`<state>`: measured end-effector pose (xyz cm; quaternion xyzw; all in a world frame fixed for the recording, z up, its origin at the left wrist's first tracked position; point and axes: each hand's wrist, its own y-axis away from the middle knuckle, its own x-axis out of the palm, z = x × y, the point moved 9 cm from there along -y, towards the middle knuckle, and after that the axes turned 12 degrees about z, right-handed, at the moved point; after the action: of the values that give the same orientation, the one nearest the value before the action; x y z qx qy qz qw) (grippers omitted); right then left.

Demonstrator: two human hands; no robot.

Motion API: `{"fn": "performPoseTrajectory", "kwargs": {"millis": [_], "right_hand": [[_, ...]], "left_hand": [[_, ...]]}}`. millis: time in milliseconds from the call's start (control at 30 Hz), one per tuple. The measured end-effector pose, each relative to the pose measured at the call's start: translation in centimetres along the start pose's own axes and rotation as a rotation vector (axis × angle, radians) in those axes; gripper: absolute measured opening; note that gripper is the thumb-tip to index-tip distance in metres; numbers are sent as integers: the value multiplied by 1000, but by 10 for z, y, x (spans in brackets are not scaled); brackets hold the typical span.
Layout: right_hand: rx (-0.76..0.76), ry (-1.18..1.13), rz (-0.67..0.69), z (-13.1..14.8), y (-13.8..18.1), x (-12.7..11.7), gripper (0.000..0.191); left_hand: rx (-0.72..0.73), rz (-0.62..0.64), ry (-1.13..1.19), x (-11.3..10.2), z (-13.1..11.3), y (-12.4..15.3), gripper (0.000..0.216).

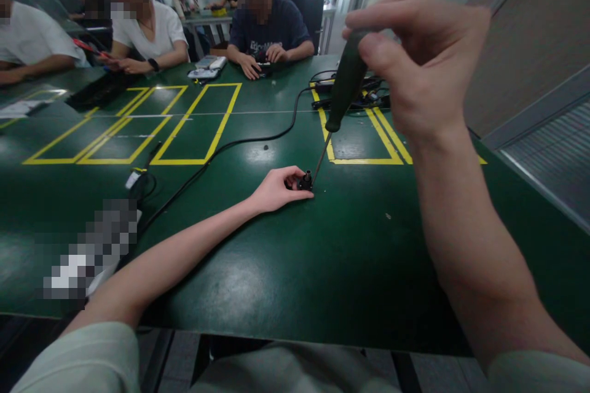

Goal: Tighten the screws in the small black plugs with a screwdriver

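L hand [276,190], 9 o'clock of the small black part [306,183], grips it betw. thumb and fingers, low at the green table [258,252]; R hand [421,58], approx. 1 o'clock, pinches the screwdriver [345,83] by its handle top, shaft [323,154] slanting to the part's 3 o'clock edge (tip seating can't be told). For clean turning, prob. best to brace the part firmly, press axially and twist slowly w/o tilt.

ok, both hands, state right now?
Left hand: closed, holding a small black part between thumb and fingers.
Right hand: closed, grip on the handle of a screwdriver, tip down at that part.
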<state>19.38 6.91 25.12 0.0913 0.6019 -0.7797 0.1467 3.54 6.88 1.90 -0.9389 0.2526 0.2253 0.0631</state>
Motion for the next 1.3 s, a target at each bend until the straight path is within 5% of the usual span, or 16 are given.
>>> {"fn": "performPoseTrajectory", "kwargs": {"millis": [467,667,1300], "right_hand": [[-20,-180,38,-2,0,5,14],[-46,-12,-19,2,1,-1,14],[-28,-163,146,0,0,4,20]], "left_hand": [[15,5,18,0,-1,0,33],[10,7,32,1,-1,-1,33],[17,11,46,2,0,0,34]]}}
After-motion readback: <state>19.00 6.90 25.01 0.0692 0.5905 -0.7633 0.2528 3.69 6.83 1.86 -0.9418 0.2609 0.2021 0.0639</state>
